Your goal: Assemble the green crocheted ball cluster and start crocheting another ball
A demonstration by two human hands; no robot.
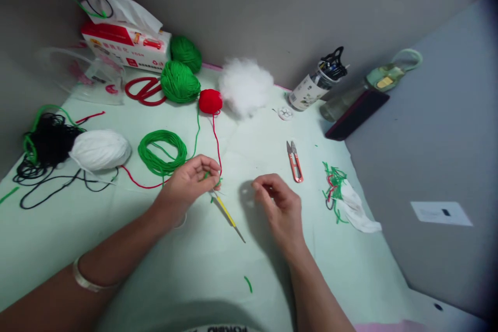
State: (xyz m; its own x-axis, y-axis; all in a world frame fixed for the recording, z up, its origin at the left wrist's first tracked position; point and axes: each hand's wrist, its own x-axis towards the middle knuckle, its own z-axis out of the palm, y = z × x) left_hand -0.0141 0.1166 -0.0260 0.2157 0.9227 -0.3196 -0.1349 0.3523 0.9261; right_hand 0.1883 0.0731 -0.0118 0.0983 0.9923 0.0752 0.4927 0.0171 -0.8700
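Observation:
My left hand [196,179] is closed in a pinch on a small piece of green yarn [218,182], mostly covered by the fingers. A crochet hook with a yellow grip [225,211] extends down and right from beneath that hand; whether it is held or rests on the table I cannot tell. Off to the right, apart from it, my right hand [279,207] has thumb and forefinger pressed together, and anything between them is too small to see. Red yarn [217,142] runs from a small red ball [210,101] down to the left hand. Left of that hand lies a coil of green yarn [181,151].
Orange thread snips [294,162] lie beyond my right hand, with yarn scraps [334,187] farther right. Behind are green yarn balls [180,81], white stuffing [246,85], red scissors [144,91], a pen holder [307,92] and a bottle [336,106]. White yarn [101,149] sits left.

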